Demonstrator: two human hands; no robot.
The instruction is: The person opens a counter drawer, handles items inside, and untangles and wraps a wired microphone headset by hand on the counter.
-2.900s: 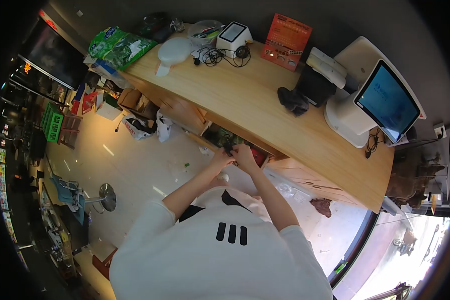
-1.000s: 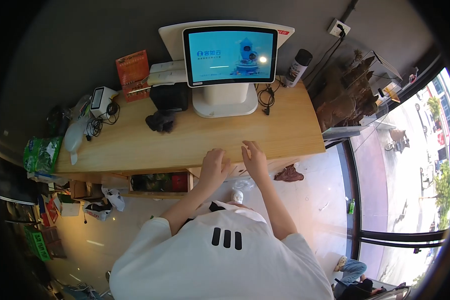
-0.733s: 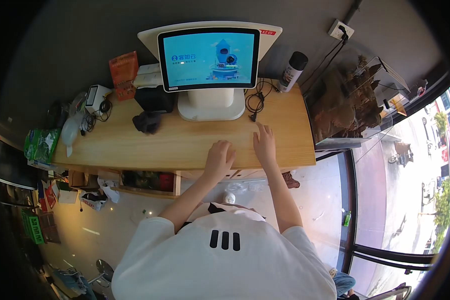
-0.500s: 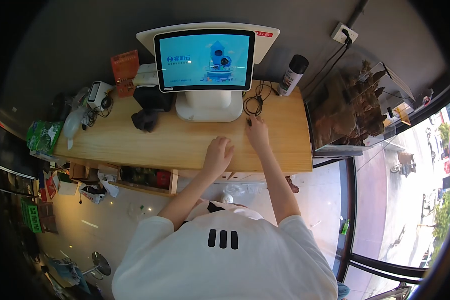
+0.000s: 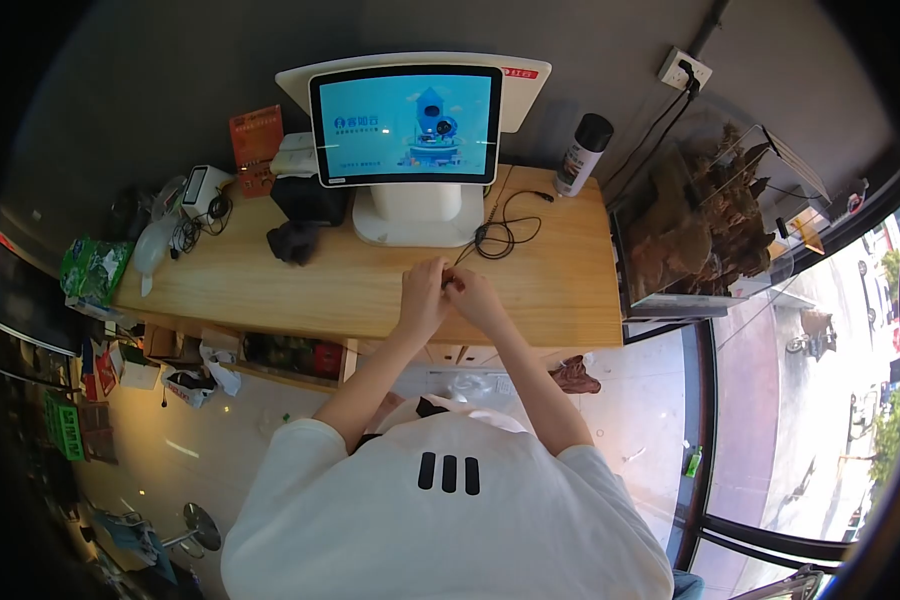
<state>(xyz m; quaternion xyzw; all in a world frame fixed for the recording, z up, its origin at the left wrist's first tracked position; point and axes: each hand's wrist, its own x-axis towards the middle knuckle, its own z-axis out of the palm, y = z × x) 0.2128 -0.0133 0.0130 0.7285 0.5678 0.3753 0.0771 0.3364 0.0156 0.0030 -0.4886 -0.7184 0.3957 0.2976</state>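
My two hands meet above the front part of the wooden desk, fingertips together. A thin black cable runs from its loose loops on the desk down into them. My right hand is closed in a pinch at the cable's near end. Beside it, my left hand has its fingers closed on the same end. The tip between the fingers is mostly hidden. Behind the loops stands a white point-of-sale terminal with its blue screen lit. The cable's far plug lies toward the right back.
A black-capped spray can stands at the desk's back right, near a glass tank. Left of the terminal are a black box, a dark crumpled item, and a small white device. Below, a drawer is pulled out.
My right hand has drawn the cable end back toward me and leftward, to my left hand. My left hand has shifted slightly to meet it. The cable's loops have spread across the desk.
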